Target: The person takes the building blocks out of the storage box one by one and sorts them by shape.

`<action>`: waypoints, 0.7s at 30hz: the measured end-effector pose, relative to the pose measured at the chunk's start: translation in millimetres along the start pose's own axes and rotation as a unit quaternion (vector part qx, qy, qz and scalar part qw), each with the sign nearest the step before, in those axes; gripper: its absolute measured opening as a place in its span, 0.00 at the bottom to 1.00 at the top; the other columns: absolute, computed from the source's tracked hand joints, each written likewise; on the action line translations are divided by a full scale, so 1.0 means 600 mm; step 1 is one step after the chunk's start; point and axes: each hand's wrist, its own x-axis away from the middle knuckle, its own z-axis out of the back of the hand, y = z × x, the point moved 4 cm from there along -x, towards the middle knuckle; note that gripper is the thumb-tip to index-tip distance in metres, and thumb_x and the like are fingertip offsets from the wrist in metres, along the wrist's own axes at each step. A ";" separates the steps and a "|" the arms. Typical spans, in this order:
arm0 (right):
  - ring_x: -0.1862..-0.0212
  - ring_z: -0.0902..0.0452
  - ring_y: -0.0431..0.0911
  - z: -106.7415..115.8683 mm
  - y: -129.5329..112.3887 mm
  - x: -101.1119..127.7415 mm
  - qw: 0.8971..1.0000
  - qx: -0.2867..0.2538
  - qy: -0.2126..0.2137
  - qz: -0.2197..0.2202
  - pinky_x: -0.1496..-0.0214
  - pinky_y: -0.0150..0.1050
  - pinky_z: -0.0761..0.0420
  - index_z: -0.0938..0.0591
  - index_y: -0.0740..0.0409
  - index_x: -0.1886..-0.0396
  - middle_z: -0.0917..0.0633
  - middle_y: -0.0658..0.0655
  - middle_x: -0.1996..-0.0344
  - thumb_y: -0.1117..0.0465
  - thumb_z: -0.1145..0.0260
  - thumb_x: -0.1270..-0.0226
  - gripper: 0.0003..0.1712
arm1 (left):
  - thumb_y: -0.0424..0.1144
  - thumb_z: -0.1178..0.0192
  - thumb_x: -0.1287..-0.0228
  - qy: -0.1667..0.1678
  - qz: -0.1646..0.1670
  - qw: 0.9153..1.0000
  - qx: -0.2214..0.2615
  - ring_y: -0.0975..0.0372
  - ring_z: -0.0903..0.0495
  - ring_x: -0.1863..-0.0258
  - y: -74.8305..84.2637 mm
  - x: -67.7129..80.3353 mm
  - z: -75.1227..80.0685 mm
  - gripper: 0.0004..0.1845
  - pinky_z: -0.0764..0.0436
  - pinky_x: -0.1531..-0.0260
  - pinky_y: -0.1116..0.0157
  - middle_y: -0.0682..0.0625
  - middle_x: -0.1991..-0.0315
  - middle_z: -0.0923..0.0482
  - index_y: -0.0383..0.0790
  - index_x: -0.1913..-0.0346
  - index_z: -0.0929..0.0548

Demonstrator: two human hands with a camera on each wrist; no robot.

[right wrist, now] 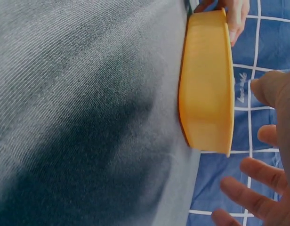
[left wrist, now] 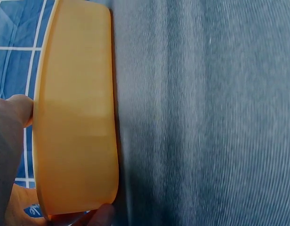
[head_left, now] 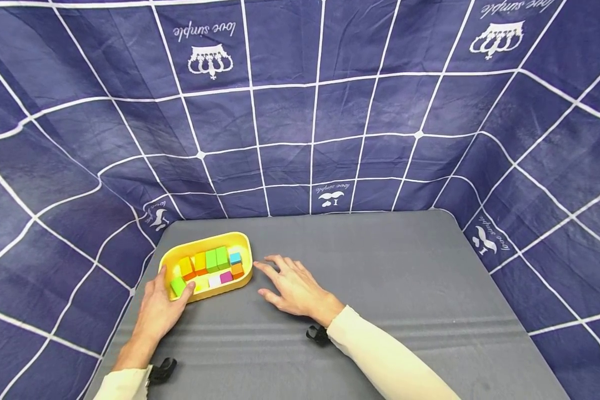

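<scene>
A yellow plastic tub (head_left: 214, 293) stands on the grey table's left side, holding several coloured blocks. My left hand (head_left: 161, 305) grips its left end, the thumb over the near rim and the fingers around the end wall. Inside, two green blocks (head_left: 217, 259) stand side by side near the middle, and another green block (head_left: 178, 286) lies beside my left thumb. At the right end are a blue block (head_left: 235, 258), an orange block (head_left: 237, 271) and a purple block (head_left: 226, 277). My right hand (head_left: 295, 286) holds nothing, fingers spread, just right of the tub.
The grey tabletop (head_left: 380, 266) extends to the right and toward me, with a few ridges across its cover. A blue cloth with white grid lines (head_left: 290, 116) hangs behind the table and along both sides.
</scene>
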 end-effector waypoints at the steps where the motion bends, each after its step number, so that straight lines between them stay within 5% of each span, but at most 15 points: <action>1: 0.25 0.15 0.54 -0.002 -0.001 -0.002 1.000 0.002 -0.001 0.001 0.24 0.55 0.16 0.29 0.39 0.08 0.22 0.54 0.17 0.36 0.35 0.09 0.39 | 0.60 0.33 0.16 -0.001 -0.001 1.000 0.001 0.20 0.33 0.21 0.002 0.001 -0.002 0.58 0.32 0.19 0.24 0.16 0.17 0.40 0.31 0.04 0.54; 13: 0.24 0.17 0.56 -0.020 -0.008 -0.016 0.999 -0.002 -0.031 0.016 0.23 0.57 0.16 0.27 0.37 0.09 0.25 0.56 0.14 0.38 0.35 0.09 0.36 | 0.61 0.32 0.17 -0.019 -0.028 0.999 -0.003 0.22 0.30 0.21 0.035 0.014 -0.022 0.59 0.30 0.19 0.26 0.18 0.20 0.36 0.33 0.04 0.54; 21: 0.25 0.18 0.52 -0.013 -0.001 -0.008 0.999 0.010 -0.029 0.020 0.25 0.53 0.15 0.12 0.42 0.25 0.18 0.50 0.25 0.40 0.34 0.08 0.24 | 0.63 0.31 0.18 -0.030 -0.039 0.999 -0.001 0.24 0.27 0.22 0.059 0.024 -0.034 0.60 0.28 0.20 0.28 0.20 0.20 0.34 0.35 0.03 0.54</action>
